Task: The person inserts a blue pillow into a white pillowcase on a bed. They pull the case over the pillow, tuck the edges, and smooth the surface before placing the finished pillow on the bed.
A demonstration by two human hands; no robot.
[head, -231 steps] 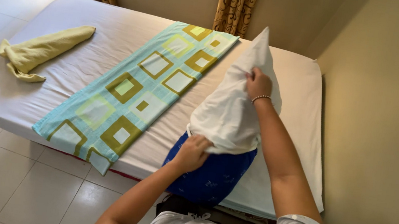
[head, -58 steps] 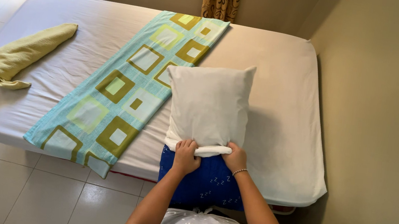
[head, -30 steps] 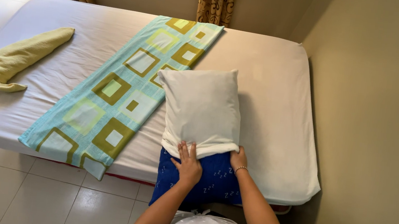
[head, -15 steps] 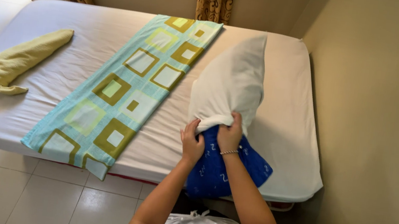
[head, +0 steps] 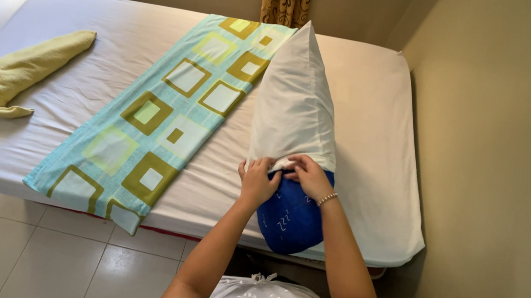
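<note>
1. Head view, lower centre of the frame: my left hand [head: 257, 181] is curled closed, pinching the open bottom edge of a white pillowcase [head: 295, 105].
2. Just to its right, my right hand [head: 308, 175], with a thin bracelet at the wrist, is also closed on that same edge, fingers bent over the cloth.
3. The pillowcase stands upright in the centre of the frame, its top corner pointing to the upper edge, and covers most of a dark blue pillow [head: 289, 217].
4. The pillow's bare blue end bulges out below my hands, over the near edge of the bed [head: 380, 157].
5. Left of centre, a turquoise patterned runner [head: 160, 115] lies diagonally across the white sheet.
6. At the far left, a crumpled yellow towel [head: 20, 69] rests on the bed.
</note>
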